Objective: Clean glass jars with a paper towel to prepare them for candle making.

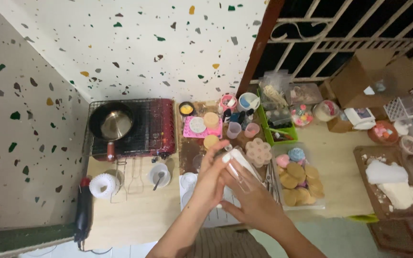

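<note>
White plastic bottle (239, 165) sat gripped in my right hand (254, 203) above the bench (135, 215); my left hand (211, 179) closed round its neck. I judged a steady, upright hold best, clear of the soap tray (322, 206).

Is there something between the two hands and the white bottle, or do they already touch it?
Nothing visible stands between them. The left hand and the right hand both touch the white bottle, which they hold tilted above the table, in front of the flower-shaped mould. Whether it has a cap is unclear.
</note>
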